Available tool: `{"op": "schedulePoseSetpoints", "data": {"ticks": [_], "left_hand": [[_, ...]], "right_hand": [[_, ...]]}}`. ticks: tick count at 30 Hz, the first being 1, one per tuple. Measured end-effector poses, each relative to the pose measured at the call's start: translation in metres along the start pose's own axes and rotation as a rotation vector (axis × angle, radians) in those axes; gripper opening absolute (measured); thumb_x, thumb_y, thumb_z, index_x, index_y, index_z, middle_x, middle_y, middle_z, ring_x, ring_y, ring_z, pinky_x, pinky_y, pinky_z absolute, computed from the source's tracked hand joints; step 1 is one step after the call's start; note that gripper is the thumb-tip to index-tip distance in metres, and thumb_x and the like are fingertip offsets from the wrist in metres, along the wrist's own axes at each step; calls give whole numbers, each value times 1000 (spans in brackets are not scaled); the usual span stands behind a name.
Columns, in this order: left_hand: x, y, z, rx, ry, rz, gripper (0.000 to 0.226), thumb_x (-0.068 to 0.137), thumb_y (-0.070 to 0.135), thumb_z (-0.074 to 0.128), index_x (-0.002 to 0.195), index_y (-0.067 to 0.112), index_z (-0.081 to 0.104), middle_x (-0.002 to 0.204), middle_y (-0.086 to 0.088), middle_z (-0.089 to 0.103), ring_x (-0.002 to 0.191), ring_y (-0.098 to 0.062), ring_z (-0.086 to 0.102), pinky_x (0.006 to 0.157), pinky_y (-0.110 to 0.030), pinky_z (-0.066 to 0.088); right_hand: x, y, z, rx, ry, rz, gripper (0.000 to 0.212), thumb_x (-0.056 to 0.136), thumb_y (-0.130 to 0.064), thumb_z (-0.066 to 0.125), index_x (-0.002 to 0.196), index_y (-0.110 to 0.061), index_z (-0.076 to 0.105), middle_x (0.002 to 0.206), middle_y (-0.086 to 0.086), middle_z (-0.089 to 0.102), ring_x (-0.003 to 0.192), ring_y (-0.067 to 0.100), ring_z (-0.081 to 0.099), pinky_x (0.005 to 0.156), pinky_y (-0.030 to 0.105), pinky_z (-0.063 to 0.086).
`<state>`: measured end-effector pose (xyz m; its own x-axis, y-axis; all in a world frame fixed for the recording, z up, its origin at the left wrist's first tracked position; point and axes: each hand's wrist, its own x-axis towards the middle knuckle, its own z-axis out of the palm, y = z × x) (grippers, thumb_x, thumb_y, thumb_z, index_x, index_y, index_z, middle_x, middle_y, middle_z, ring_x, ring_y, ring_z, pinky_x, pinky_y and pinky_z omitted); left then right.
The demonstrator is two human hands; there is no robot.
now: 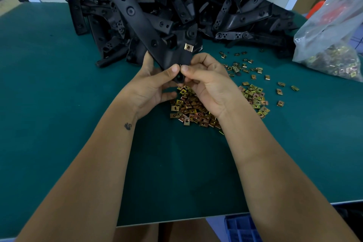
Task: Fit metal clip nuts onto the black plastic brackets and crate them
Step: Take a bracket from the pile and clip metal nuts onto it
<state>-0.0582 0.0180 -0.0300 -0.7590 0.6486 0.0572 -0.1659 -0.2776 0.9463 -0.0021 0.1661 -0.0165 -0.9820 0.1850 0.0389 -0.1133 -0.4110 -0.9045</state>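
Both forearms reach over the counter (pixel 59 104). My left hand (pixel 155 82) and right hand (pixel 204 82) pinch the bracket (pixel 149 31) above the nuts (pixel 196 110); I'd hold it steady while thumbing the clip squarely on.

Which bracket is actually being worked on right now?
Start at the big heap of black brackets at the back of the green table. Just before it, both hands hold one long bracket; it alone carries a brass clip nut.
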Motion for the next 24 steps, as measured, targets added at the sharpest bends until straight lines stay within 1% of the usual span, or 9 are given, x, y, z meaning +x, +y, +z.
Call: {"op": "schedulePoseSetpoints", "data": {"ticks": [3, 6, 9, 11, 13, 16, 17, 20, 24], "left_hand": [[2, -2, 1, -76, 44, 4, 48, 88, 24, 69, 131, 29, 48, 108, 6, 67, 82, -11, 64, 65, -25, 52], [4, -5, 2, -169, 99, -4, 27, 87, 26, 64, 114, 27, 60, 106, 8, 71, 89, -9, 67, 72, -25, 53], [6, -6, 2, -268, 177, 2, 17, 94, 19, 57, 110, 22, 63, 104, 4, 73, 94, -11, 70, 78, -27, 56], [6, -5, 2, -329, 228, 23, 23, 94, 14, 56, 116, 15, 62, 109, -2, 72, 97, -14, 69, 83, -29, 57], [6, -5, 3, -356, 263, 39, 40, 93, 10, 55, 133, 10, 54, 124, -7, 66, 107, -18, 66, 89, -29, 56], [5, -4, 6, -336, 266, 23, 52, 93, 9, 54, 144, 1, 44, 140, -15, 56, 122, -25, 59, 101, -33, 51], [5, -4, 6, -336, 260, 18, 55, 91, 11, 56, 144, -1, 45, 142, -18, 54, 127, -28, 56, 104, -36, 49], [3, -3, 8, -366, 229, 27, 61, 84, 15, 59, 141, -1, 48, 141, -20, 55, 129, -31, 55, 103, -37, 50], [4, -4, 6, -367, 174, 38, 49, 85, 17, 58, 132, 6, 55, 121, -11, 67, 108, -22, 67, 94, -31, 56]], "right_hand": [[1, 0, 4, -9, 40, -38, 23, 84, 8, 66, 84, -13, 55, 59, -5, 60, 56, 7, 55, 63, 22, 50], [1, 3, 10, -131, 124, -106, 17, 84, 1, 70, 89, -12, 60, 66, -5, 64, 62, 7, 58, 67, 24, 50], [2, 6, 17, -231, 187, -155, 9, 91, -4, 64, 95, -12, 64, 80, -1, 68, 73, 8, 63, 68, 23, 51], [1, 6, 18, -314, 234, -160, 11, 95, -8, 59, 94, -14, 66, 86, 0, 68, 71, 8, 63, 66, 20, 53], [1, 5, 17, -433, 256, -180, 13, 96, -13, 58, 90, -19, 68, 82, -8, 67, 65, 3, 62, 65, 18, 53], [-2, 8, 20, -569, 223, -268, 5, 90, -21, 68, 94, -20, 70, 83, -14, 67, 76, 1, 63, 74, 20, 55], [-2, 10, 22, -622, 222, -298, 12, 88, -23, 71, 99, -19, 70, 88, -13, 68, 82, 0, 64, 76, 19, 53], [-3, 13, 24, -763, 256, -376, 23, 84, -25, 74, 105, -18, 68, 99, -9, 69, 92, 2, 63, 81, 20, 51], [-5, 14, 25, -792, 296, -451, 22, 82, -27, 76, 101, -21, 67, 97, -11, 68, 92, 2, 62, 81, 20, 51]]}}
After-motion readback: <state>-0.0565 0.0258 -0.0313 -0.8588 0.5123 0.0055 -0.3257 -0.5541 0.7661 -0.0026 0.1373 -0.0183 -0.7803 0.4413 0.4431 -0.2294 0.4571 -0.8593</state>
